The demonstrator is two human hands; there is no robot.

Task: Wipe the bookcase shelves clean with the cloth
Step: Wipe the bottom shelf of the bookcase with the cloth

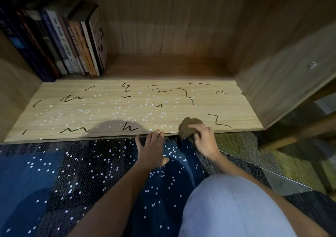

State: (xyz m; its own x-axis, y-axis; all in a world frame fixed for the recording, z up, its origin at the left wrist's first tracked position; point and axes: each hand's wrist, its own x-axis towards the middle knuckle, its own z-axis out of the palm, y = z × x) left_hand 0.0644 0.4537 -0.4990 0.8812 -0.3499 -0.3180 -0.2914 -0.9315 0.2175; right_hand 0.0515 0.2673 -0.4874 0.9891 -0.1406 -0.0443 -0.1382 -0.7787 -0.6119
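Brown cloth (190, 126) at near shelf (236, 109) edge.
It is gripped by the right hand (204, 141); the left hand (151, 150) is spread wide, fingertips on that edge.

We look down at a bookcase shelf (101, 117), a pale wood-grain board marked with black scribbles (71, 98) and dotted with small white specks (145, 104). Our right hand (204, 141) curls over a crumpled brown cloth (190, 123) at the shelf's front edge — the cloth hangs partly over the lip. Just beside it, our left hand (151, 148) lies flat, fingers straight, fingertips touching that same edge. A row of books (60, 42) stands at the back left. More specks litter the blue carpet (45, 173) below, beside our knee (232, 206).
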